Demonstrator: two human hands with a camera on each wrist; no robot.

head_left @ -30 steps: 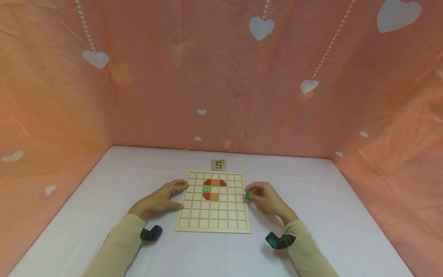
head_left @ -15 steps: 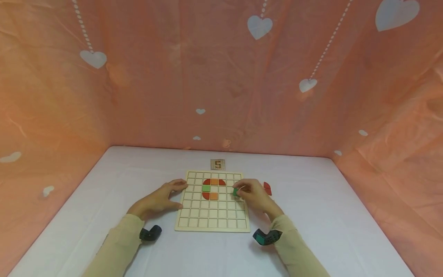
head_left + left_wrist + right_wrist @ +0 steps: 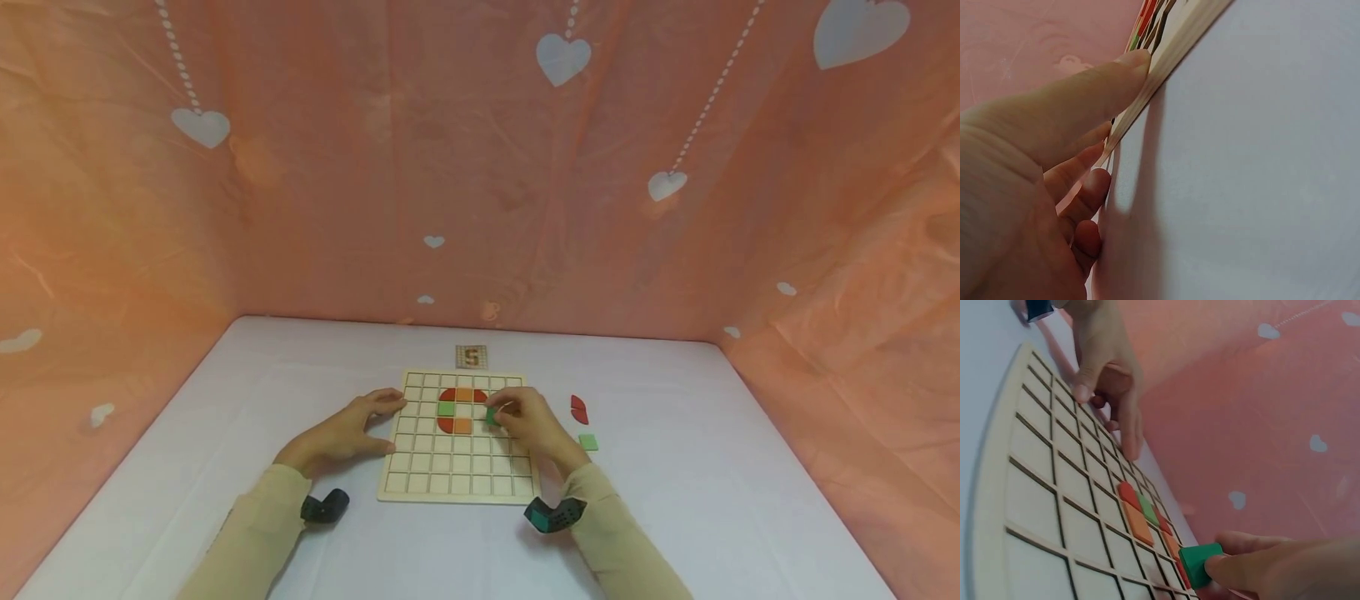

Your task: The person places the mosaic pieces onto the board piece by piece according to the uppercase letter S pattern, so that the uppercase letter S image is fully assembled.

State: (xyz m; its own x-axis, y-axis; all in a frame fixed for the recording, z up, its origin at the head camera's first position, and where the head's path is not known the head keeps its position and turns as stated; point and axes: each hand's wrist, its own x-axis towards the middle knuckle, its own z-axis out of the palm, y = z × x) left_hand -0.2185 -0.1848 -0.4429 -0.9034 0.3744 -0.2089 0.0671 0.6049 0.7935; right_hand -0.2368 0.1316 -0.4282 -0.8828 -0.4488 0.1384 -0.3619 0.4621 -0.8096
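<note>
A dark green tile is pinched between the thumb and fingers of my right hand, over the right part of the gridded wooden board. My left hand touches the board's left edge with thumb and fingertips spread apart. Set in the grid are red rounded tiles, an orange square, a light green square and a lower orange square. In the right wrist view, the held tile hangs just beside the red tiles; whether it touches the board I cannot tell.
Behind the board lies a small patterned card with an S-like or 5-like figure. Right of the board are red rounded tiles and a light green square on the white table. Orange cloth encloses the table.
My right hand has carried the green tile leftward, from beside the board's right edge to over the grid. The loose tiles on the right have come into view. My left hand stays put.
</note>
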